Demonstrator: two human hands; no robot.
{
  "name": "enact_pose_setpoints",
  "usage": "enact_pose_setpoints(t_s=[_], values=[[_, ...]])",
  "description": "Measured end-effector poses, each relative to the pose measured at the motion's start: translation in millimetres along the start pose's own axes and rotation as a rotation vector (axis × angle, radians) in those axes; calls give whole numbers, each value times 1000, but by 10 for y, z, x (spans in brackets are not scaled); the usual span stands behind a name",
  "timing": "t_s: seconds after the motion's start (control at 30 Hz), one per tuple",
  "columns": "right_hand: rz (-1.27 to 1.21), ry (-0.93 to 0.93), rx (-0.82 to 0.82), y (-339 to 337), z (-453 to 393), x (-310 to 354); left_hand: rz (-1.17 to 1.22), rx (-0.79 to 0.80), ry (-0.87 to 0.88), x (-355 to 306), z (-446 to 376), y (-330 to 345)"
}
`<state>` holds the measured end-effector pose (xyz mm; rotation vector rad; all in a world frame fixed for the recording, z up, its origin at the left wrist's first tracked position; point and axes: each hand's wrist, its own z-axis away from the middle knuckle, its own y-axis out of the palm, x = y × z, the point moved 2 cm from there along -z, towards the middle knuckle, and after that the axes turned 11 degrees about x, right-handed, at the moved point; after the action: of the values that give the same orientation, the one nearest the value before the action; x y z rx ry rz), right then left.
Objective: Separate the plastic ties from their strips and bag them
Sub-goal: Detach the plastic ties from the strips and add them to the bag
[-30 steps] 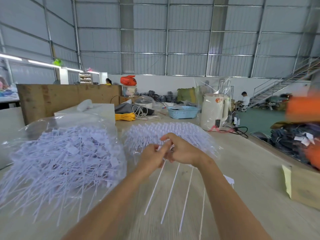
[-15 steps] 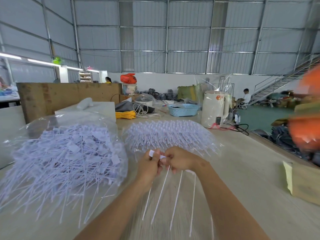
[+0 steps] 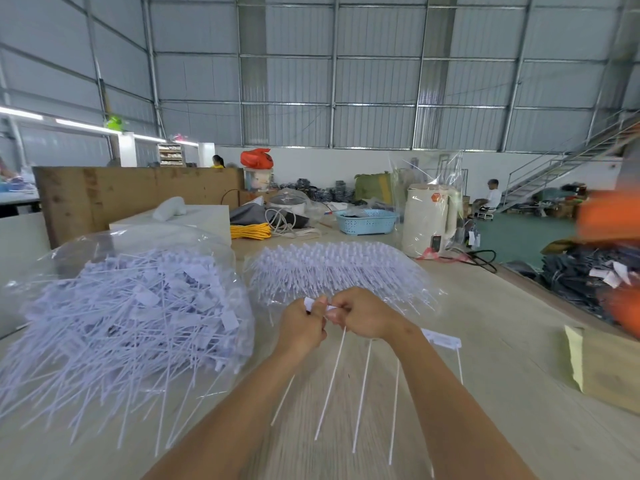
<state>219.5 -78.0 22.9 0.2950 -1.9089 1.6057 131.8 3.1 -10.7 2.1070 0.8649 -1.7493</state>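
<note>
Two hands work a strip of white plastic ties above a wooden table, between two bags of ties.

At far left a clear bag [image 3: 131,306] bulges with loose ties, resting on the table [image 3: 502,393]. Beside it the left hand [image 3: 303,329] pinches a tie's head tab, fingers curled. Touching it, the right hand [image 3: 363,317] grips the strip [image 3: 441,339], whose ties hang down toward the table. Behind the hands lies a second bag of strips [image 3: 339,268]; further right stand a blue basket [image 3: 367,221] and a white kettle [image 3: 429,220].
</note>
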Motion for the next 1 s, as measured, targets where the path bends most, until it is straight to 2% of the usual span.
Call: enact_pose_setpoints(t_s=[0.23,0.4,0.6,0.83,0.93,1.0], values=[[148,7,36,8,-5,-86,34,-2,-119,137,-165,12],[193,67,211,-54,53,-93,-168,162,-138,151,-155,-16],[88,120,365,-170,177,44,73,422,-237,25,-29,-74],[-45,73,424,-147,201,146,177,499,-271,-67,75,-213],[-150,14,348,-237,251,142,350,509,-266,-99,85,-295],[-269,-39,216,-346,299,112,560,415,-215,-104,49,-368]])
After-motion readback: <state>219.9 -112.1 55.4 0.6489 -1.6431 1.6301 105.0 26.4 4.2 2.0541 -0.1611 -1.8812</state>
